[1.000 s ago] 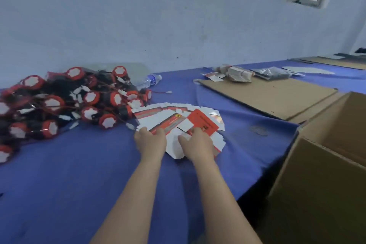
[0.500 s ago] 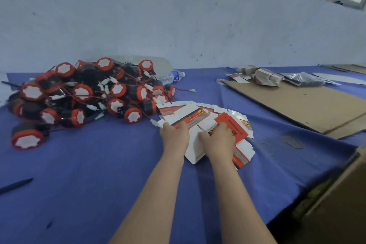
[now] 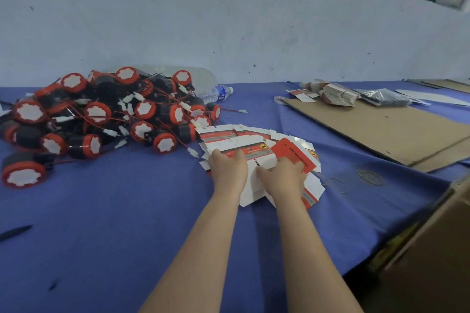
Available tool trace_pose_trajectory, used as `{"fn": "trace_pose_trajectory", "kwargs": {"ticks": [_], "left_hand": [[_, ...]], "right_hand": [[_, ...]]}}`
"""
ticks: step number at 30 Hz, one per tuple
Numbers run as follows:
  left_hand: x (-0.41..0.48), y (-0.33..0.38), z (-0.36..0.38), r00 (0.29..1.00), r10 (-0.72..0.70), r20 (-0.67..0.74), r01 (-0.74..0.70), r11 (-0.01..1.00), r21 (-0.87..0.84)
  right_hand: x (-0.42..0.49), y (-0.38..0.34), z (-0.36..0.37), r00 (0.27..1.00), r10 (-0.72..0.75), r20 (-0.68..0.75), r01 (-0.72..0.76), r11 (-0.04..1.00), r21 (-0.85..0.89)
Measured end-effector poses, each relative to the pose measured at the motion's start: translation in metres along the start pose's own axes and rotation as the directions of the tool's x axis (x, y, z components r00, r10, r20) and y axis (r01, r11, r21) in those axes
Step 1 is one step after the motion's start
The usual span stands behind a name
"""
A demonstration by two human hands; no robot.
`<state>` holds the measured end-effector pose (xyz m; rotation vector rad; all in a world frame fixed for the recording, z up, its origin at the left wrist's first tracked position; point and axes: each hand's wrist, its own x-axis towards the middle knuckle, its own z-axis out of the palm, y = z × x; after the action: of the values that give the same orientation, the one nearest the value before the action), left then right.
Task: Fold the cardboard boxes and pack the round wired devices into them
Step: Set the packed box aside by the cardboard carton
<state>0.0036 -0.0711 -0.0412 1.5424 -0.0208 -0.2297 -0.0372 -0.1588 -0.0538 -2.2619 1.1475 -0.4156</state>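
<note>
Resting on fanned flat cardboard boxes (image 3: 254, 140), left hand (image 3: 229, 173) and right hand (image 3: 282, 178) side by side; fingers bent, pinching or not unclear; round wired devices (image 3: 101, 114) piled far-left of left hand.

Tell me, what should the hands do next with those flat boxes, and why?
Probably lift one flat box off the fanned pile and start folding it. Both the left hand and right hand rest on the pile, no box is folded yet, and the devices lie loose in a heap beside it.

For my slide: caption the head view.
Left hand and right hand rest on fanned flat box blanks beside piled round wired devices.
</note>
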Motion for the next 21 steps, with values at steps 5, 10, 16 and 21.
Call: {"fn": "trace_pose_trajectory", "kwargs": {"ticks": [5,10,16,21], "left_hand": [[0.002,0.001,0.002,0.999,0.020,-0.029,-0.020,1.000,-0.008],[0.005,0.007,-0.009,0.998,-0.025,-0.054,0.018,0.991,-0.130],[0.007,0.006,-0.017,0.996,-0.093,0.010,0.093,0.982,-0.166],[0.004,0.007,-0.013,0.998,-0.065,0.020,0.067,0.992,-0.106]], "right_hand": [[-0.006,-0.008,0.004,0.988,-0.079,-0.132,0.069,0.995,-0.079],[-0.005,-0.017,0.004,0.992,-0.087,-0.093,0.079,0.993,-0.089],[-0.006,-0.017,0.003,0.985,-0.092,-0.145,0.088,0.995,-0.036],[-0.005,-0.013,0.003,0.992,-0.075,-0.104,0.067,0.995,-0.077]]}}
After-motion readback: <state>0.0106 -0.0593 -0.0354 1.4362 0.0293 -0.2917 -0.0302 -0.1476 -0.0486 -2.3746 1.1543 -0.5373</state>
